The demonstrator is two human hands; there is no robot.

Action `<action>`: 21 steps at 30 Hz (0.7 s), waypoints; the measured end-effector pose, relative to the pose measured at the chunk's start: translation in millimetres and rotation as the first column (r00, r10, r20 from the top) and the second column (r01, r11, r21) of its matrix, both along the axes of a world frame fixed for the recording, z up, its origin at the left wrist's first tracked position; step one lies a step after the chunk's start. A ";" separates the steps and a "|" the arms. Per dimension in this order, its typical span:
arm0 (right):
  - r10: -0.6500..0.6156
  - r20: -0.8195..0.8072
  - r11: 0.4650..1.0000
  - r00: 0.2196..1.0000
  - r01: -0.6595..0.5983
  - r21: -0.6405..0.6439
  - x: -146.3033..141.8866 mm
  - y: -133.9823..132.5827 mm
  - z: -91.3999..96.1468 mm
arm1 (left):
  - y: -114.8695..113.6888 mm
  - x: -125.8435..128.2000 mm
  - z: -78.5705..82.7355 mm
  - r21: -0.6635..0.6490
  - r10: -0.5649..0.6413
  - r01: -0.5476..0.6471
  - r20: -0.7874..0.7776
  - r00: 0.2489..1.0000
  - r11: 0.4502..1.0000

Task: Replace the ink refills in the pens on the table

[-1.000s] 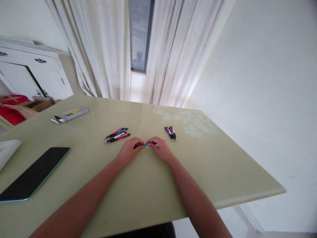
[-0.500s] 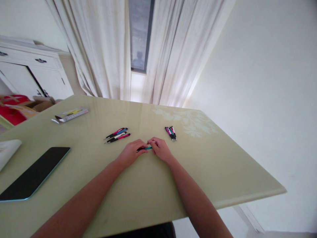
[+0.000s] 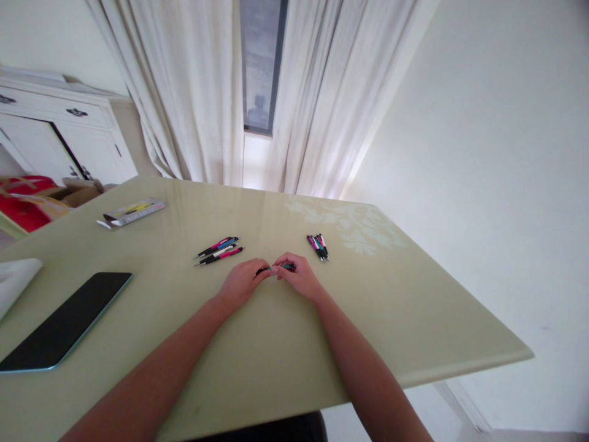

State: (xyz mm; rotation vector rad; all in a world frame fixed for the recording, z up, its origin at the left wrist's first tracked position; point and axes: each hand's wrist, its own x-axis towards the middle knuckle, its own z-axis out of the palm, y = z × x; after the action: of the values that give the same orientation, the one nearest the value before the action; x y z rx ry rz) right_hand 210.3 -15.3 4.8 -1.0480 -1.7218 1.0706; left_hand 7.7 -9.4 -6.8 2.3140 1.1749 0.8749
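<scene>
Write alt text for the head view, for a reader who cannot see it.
The left hand and right hand hold one teal pen over a green table. A pen group lies to their left, another group to their right.

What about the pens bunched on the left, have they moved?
No. The bunched pens lie just as before, same gap from the flat box behind them.

The bench (image 3: 414, 319) lies bare along its near edge and right corner. Beyond the left hand (image 3: 242, 283) sits the left pen cluster (image 3: 219, 250), beyond the right hand (image 3: 300, 280) the right pen cluster (image 3: 318, 247); a black tablet (image 3: 64, 322) fills the left edge.
</scene>
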 end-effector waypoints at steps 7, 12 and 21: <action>-0.082 -0.006 0.997 0.997 0.082 0.000 4.0 2.6 2.8 | -4.3 2.6 4.4 0.127 -0.095 0.086 0.063 0.994 0.988; -0.089 -0.008 0.996 0.996 0.088 -0.008 5.8 5.5 -4.8 | -0.3 -1.8 2.2 0.148 -0.073 0.053 0.138 0.988 0.988; -0.125 -0.045 0.992 0.991 0.124 -0.033 0.1 3.6 0.1 | -1.0 -0.4 2.7 0.017 0.023 -0.028 0.246 0.969 0.999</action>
State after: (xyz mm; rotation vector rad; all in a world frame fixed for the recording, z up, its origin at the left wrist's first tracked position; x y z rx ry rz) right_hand 210.5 -11.7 4.9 -1.1253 -1.5857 1.0369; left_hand 7.2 -10.4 -4.2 2.1343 1.0952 1.1501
